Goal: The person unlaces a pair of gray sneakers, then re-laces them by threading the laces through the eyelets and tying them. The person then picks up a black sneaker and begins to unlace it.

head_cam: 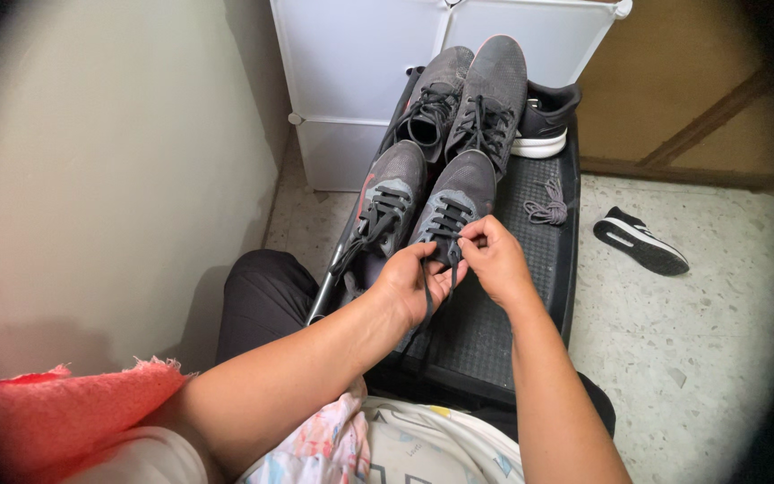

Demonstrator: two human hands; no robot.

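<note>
I take the step in hand to be lacing the nearer right-hand grey sneaker (452, 204): both my hands sit at its tongue end, working the dark shoelace (429, 289). My left hand (408, 280) is curled nearly shut, fingers pinched on the lace, whose loose end hangs down past my knuckles toward me. My right hand (493, 255) is also mostly closed, thumb and forefinger nipped together at the lace just at the shoe's upper eyelets; I cannot tell whether it grips a second strand or the same one.

Taking that sneaker as my landmark: it lies toe away from me on the black ribbed platform (539, 260), touching my fingertips, directly beyond both hands. Its partner, a grey sneaker with a red stripe (385, 202), lies just beside it on the left, laces slack. A second grey pair (472, 99) sits beyond it, leaning on the white cabinet (351, 63). A loose grey lace (548, 208) lies bunched to its right on the platform, and a black shoe (640, 240) lies farther right on the speckled floor.

As I judge it, the next move calls for even tension on the lace and a clean feed into the next eyelet.
</note>
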